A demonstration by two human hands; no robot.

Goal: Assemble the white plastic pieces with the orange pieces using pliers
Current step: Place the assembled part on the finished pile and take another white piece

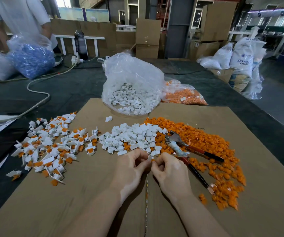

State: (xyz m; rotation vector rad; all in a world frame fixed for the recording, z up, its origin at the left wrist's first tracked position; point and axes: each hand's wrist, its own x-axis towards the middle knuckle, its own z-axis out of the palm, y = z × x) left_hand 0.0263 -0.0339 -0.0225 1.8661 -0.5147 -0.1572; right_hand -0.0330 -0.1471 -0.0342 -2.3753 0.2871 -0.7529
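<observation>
At lower centre your left hand pinches a white plastic piece against the orange piece pinched by your right hand; misalign them unsupported, pliers lying idle among the orange pile, and either could slip away.

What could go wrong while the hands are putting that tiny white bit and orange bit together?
The white piece and orange piece are pinched only at the fingertips of the left hand and right hand, so either could slip and get lost among the loose pieces. The pliers lie on the orange pile beside the right hand; reaching for them may scatter pieces. The assembled pile sits close to the white pile, so they could mix.
</observation>
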